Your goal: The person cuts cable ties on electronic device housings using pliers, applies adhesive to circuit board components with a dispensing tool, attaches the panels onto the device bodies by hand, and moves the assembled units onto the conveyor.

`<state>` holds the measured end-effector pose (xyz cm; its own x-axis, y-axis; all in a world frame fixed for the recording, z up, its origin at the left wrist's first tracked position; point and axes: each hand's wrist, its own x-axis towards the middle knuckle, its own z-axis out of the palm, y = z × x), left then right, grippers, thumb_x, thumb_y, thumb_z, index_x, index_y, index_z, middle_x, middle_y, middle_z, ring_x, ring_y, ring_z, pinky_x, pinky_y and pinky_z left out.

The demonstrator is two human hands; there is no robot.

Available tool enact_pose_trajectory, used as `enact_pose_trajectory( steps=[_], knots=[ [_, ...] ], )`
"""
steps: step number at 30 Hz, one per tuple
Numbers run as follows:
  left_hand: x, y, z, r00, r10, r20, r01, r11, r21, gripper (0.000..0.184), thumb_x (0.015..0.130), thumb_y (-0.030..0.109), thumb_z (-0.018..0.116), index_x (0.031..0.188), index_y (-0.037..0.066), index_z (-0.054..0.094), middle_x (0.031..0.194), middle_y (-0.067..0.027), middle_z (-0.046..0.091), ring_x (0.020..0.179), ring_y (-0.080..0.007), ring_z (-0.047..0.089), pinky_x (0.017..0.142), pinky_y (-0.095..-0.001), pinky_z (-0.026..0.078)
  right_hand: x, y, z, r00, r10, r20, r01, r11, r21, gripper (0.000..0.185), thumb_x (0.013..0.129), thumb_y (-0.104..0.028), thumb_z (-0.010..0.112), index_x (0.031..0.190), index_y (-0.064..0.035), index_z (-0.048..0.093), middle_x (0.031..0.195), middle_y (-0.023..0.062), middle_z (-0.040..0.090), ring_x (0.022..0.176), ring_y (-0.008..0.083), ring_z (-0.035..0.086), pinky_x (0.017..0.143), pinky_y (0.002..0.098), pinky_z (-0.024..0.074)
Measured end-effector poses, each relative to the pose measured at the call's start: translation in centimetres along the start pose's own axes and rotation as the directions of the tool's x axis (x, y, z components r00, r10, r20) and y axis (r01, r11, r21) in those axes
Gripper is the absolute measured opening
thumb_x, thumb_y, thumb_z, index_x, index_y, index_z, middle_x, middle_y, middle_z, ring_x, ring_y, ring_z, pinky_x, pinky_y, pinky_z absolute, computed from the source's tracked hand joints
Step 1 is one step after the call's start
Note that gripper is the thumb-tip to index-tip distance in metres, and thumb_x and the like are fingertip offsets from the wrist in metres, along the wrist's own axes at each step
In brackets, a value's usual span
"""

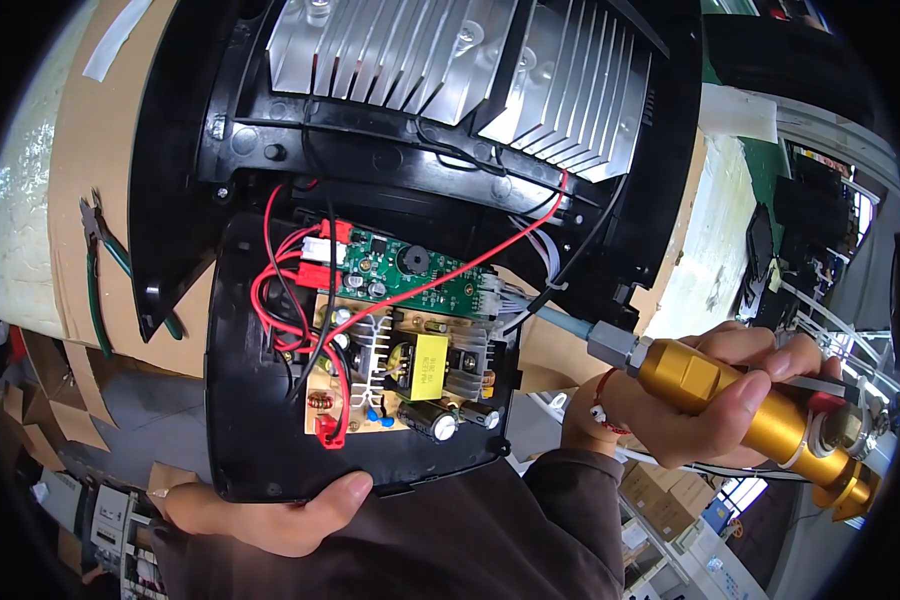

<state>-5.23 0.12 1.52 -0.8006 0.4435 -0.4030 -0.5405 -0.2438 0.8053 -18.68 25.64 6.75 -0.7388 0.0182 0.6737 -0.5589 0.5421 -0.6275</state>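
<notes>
My left hand [280, 520] grips the lower edge of a black plastic cover [255, 440], thumb on top, the other fingers underneath. Inside the cover lie a green circuit board [395, 275] and a tan power board [380, 385] with a yellow transformer [428, 366]. My right hand [720, 410] is wrapped round a gold metal glue gun [675, 375]. Its pale nozzle [562, 320] points left at the white connectors [492, 298] on the green board's right end; I cannot tell whether it touches. Red wires [420, 292] and black wires run from the boards to the housing above.
A black housing [370, 160] with finned metal heat sinks [390, 55] stands behind the cover. Green-handled cutters [98, 255] lie on cardboard [90, 170] at left. Cardboard boxes [670, 495] stand below right. A dark object [760, 255] lies at right.
</notes>
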Motion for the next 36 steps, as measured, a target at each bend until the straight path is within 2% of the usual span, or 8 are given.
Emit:
enact_pose_trajectory(
  steps=[1,3,4,7,16,20,25,36],
  knots=[
    [0.0,0.0,-0.1,1.000,0.000,-0.002,0.000,1.000,-0.001,0.024,0.085,0.004,0.061,0.105,-0.002,0.050,0.098,-0.0080,0.049,0.088,-0.0237,0.048,0.078,-0.0355,0.038,-0.2,-0.1,-0.1,1.000,0.010,0.002,-0.010,1.000,-0.008,0.027,0.085,-0.016,0.057,0.092,-0.0002,0.036,0.081,0.0075,0.044,0.046,0.0154,0.043,0.039,0.0196,0.0396],
    [0.1,0.0,-0.1,1.000,0.000,-0.006,0.000,1.000,-0.001,0.023,0.085,0.003,0.061,0.104,-0.001,0.050,0.096,-0.0078,0.049,0.087,-0.0235,0.048,0.077,-0.0354,0.038,-0.8,-0.3,0.0,0.980,0.136,-0.147,-0.096,0.963,0.251,0.082,0.069,-0.003,0.072,0.133,0.0014,0.022,0.096,0.0122,0.045,0.046,0.0194,0.052,0.042,0.0265,0.0519],
    [0.1,0.0,-0.1,1.000,-0.001,-0.007,0.001,1.000,0.000,0.022,0.085,0.003,0.061,0.104,-0.001,0.050,0.095,-0.0077,0.049,0.086,-0.0235,0.048,0.076,-0.0353,0.038,-0.6,-0.6,0.0,0.979,0.138,-0.148,-0.098,0.963,0.250,0.082,0.069,-0.003,0.072,0.133,0.0014,0.022,0.096,0.0122,0.045,0.046,0.0194,0.052,0.042,0.0265,0.0519],
    [0.1,0.0,0.0,1.000,0.000,-0.017,0.000,1.000,-0.001,0.021,0.085,0.003,0.061,0.102,-0.001,0.051,0.093,-0.0074,0.049,0.084,-0.0233,0.048,0.075,-0.0352,0.038,-0.2,-1.1,0.0,0.996,0.085,-0.030,-0.087,0.993,-0.082,0.032,0.081,-0.017,0.061,0.097,-0.0004,0.039,0.088,0.0070,0.049,0.049,0.0191,0.055,0.045,0.0211,0.0490],
    [-0.5,0.0,1.4,0.992,0.062,-0.110,-0.063,0.998,-0.008,0.016,0.084,0.002,0.062,0.097,0.001,0.053,0.087,-0.0065,0.049,0.077,-0.0228,0.048,0.069,-0.0348,0.038,-0.9,-0.4,-1.3,0.988,0.123,-0.096,-0.137,0.978,-0.159,0.054,0.078,-0.017,0.064,0.116,-0.0005,0.030,0.093,0.0105,0.055,0.056,0.0154,0.057,0.056,0.0216,0.0506],
    [-2.4,0.4,2.3,0.944,-0.310,-0.115,0.262,0.914,-0.310,0.051,0.088,0.009,0.057,0.136,0.001,0.042,0.137,-0.0112,0.047,0.128,-0.0250,0.043,0.111,-0.0418,0.028,-0.3,0.3,-1.9,0.981,0.045,-0.187,-0.061,0.995,-0.082,0.053,0.078,-0.017,0.063,0.116,0.0002,0.030,0.092,0.0111,0.055,0.056,0.0155,0.057,0.056,0.0219,0.0499],
    [-0.9,0.4,3.4,0.932,-0.268,-0.243,0.115,0.856,-0.504,0.044,0.087,0.007,0.056,0.129,0.002,0.043,0.128,-0.0096,0.048,0.117,-0.0224,0.043,0.101,-0.0392,0.028,-0.7,-0.5,-2.9,0.984,0.041,-0.175,-0.056,0.995,-0.083,0.051,0.079,-0.017,0.061,0.115,0.0011,0.031,0.091,0.0118,0.055,0.056,0.0157,0.056,0.056,0.0222,0.0491],
    [-0.9,0.7,5.1,0.900,-0.199,-0.388,-0.035,0.854,-0.519,0.029,0.086,0.002,0.054,0.114,0.003,0.046,0.106,-0.0061,0.049,0.091,-0.0167,0.042,0.079,-0.0335,0.028,-2.0,-1.3,-2.5,0.988,0.113,-0.102,-0.124,0.986,-0.111,0.047,0.080,-0.017,0.057,0.115,0.0031,0.033,0.088,0.0134,0.055,0.055,0.0160,0.054,0.055,0.0229,0.0474]
  ],
)
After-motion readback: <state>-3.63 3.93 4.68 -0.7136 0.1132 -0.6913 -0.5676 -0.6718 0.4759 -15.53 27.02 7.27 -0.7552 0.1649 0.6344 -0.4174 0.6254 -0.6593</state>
